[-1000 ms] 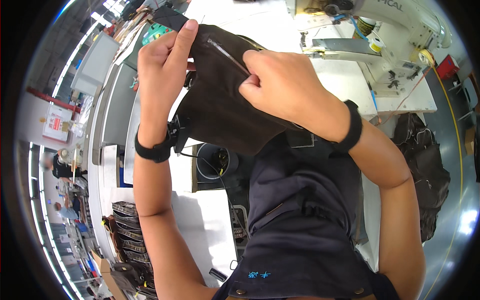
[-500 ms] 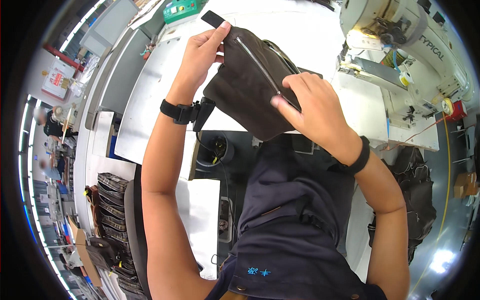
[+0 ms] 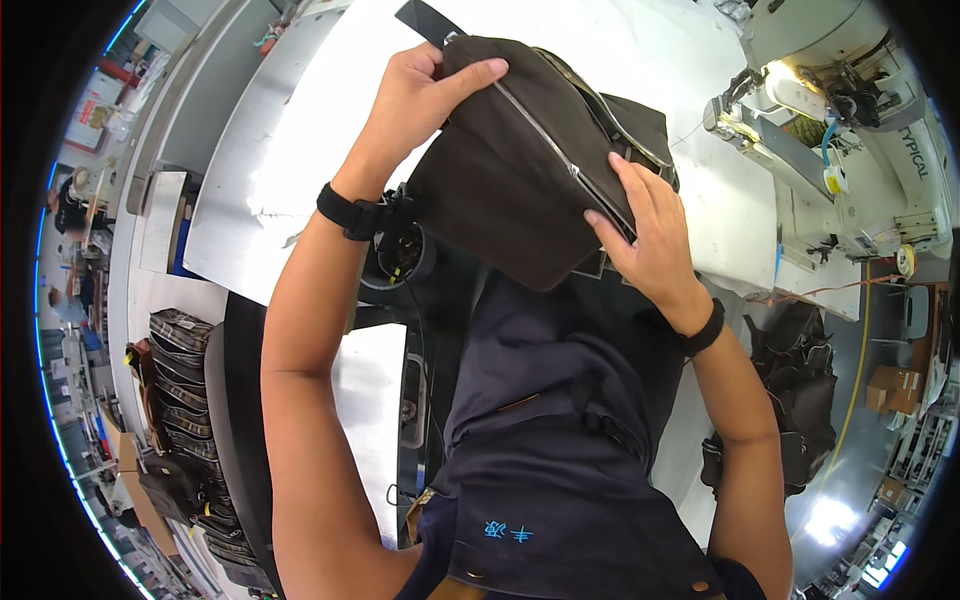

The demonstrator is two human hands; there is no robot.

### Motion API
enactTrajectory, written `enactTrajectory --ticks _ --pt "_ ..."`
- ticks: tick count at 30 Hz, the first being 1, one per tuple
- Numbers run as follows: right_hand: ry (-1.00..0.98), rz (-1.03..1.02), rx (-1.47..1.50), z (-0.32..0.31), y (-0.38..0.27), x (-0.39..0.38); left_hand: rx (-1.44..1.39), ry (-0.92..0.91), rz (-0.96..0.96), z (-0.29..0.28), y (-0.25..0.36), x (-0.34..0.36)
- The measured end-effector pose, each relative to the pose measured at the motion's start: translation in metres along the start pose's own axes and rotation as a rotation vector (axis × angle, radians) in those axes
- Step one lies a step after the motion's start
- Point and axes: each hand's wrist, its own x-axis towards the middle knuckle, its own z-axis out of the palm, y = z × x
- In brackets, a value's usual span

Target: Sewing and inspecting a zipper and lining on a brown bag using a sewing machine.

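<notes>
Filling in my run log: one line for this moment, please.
left hand: grips dark bag top | right hand: on zipper side | sewing machine: right

Single head-worn fisheye view looked steeply down from close above the person's torso, facing the white worktable point(image 3: 300, 150); edges curved toward rim.

brown cardboard boxes point(image 3: 885, 385) stacked far right.

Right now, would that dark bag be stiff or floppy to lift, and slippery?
Probably soft: the bag bends between the left hand and right hand. Likely light, since fingertips alone hold it up. The matte fabric looks grippy rather than slippery.
</notes>
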Motion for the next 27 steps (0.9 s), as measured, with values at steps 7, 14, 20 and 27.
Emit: enactTrajectory --ticks 7,14,20,27 --pt "0.029 -0.023 0.026 0.004 0.005 0.002 -0.161 0.015 -0.020 -0.005 -0.011 0.015" --pt "0.043 -0.009 0.032 0.006 0.004 -0.002 -0.183 -0.084 -0.118 -0.020 -0.011 0.007" --pt "0.034 -0.013 0.023 0.003 0.003 -0.009 -0.341 -0.122 -0.172 -0.021 -0.020 0.009" --pt "0.076 -0.031 0.012 0.007 0.007 -0.018 -0.462 0.040 -0.211 -0.022 -0.015 -0.005"
